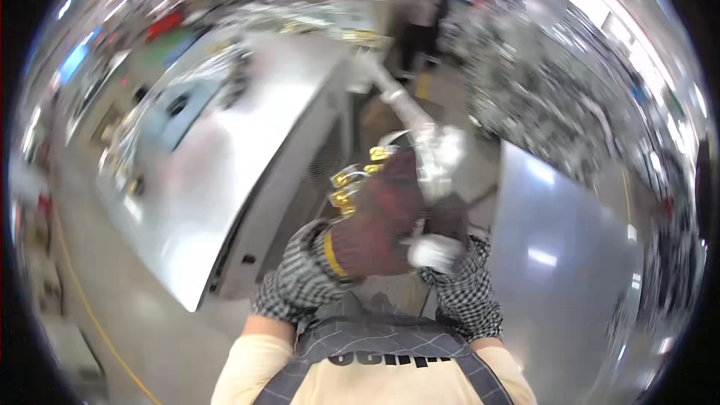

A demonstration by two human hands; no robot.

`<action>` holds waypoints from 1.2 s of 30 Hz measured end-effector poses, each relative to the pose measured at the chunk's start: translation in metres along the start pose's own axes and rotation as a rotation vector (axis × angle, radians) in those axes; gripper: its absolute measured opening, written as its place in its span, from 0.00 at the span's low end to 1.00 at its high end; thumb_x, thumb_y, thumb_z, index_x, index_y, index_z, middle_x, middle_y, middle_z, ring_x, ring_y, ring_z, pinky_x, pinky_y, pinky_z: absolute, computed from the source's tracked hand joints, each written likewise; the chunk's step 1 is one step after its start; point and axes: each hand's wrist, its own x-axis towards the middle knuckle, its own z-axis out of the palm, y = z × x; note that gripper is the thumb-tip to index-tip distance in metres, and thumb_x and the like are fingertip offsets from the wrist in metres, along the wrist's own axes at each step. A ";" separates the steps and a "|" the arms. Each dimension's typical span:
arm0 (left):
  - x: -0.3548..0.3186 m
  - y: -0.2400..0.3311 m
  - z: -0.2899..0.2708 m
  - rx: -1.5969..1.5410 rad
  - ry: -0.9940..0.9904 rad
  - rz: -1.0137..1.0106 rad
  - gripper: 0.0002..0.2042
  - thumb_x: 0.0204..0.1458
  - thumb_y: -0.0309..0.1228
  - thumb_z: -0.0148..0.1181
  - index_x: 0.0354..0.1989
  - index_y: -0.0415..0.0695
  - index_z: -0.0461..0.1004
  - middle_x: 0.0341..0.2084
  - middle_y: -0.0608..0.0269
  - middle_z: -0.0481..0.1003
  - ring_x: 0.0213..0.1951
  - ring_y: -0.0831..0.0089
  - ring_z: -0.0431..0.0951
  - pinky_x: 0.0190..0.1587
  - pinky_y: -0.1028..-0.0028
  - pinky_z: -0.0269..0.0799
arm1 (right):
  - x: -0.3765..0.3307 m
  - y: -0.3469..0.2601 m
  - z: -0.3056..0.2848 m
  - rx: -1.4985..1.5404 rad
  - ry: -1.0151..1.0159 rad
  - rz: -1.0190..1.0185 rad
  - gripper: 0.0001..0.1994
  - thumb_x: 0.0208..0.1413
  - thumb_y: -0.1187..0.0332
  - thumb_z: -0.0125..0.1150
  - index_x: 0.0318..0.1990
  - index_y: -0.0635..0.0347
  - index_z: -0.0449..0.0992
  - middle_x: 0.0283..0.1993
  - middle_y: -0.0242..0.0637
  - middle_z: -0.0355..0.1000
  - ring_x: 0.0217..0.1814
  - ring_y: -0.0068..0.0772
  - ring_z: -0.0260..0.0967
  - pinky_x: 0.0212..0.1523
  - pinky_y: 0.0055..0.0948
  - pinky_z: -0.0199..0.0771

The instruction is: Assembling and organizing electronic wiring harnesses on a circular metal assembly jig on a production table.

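My left hand (381, 214), in a dark red work glove with a yellow cuff, is in front of my body, its fingers curled away and hidden from view. Several brass-coloured fittings (345, 199) with pale loops show just beyond its left side. Close beside it, my right hand (448, 225) wears a dark glove with a white cuff and is smeared by motion. A shiny whitish piece (439, 157), perhaps wrapped in clear plastic, rises beyond both hands. Its kind is too blurred to tell, and the hands look closed around this bundle. Checked sleeve covers are on both forearms.
A metal-topped workbench (277, 97) stands to the left, bearing a blue-grey tray-like piece (180, 109) and plastic-wrapped parts. Another smooth metal surface (555, 277) lies to the right. Beyond it is a large heap of shiny wrapped items (540, 67). A person (424, 11) stands at the far side.
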 end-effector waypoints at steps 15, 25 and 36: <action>-0.136 -0.021 -0.309 1.236 0.395 -0.562 0.15 0.39 0.32 0.66 0.38 0.50 0.74 0.27 0.64 0.78 0.24 0.65 0.78 0.26 0.67 0.71 | 0.253 -0.110 0.123 0.283 -0.624 -0.031 0.11 0.51 0.72 0.61 0.37 0.67 0.65 0.33 0.49 0.70 0.28 0.37 0.69 0.19 0.26 0.64; -0.246 -0.158 -0.389 1.313 0.770 -1.061 0.40 0.39 0.50 0.65 0.62 0.48 0.57 0.55 0.50 0.65 0.57 0.54 0.63 0.58 0.62 0.60 | 0.385 -0.124 0.258 0.127 -0.597 0.051 0.21 0.62 0.53 0.42 0.50 0.61 0.71 0.23 0.35 0.68 0.13 0.18 0.59 0.17 0.23 0.60; -0.295 -0.173 -0.387 0.651 1.276 -0.552 0.19 0.57 0.35 0.54 0.56 0.42 0.67 0.52 0.57 0.71 0.53 0.66 0.71 0.57 0.70 0.64 | 0.473 -0.044 0.540 0.496 -0.864 0.523 0.24 0.59 0.47 0.47 0.45 0.61 0.73 0.18 0.32 0.65 0.16 0.24 0.60 0.18 0.26 0.61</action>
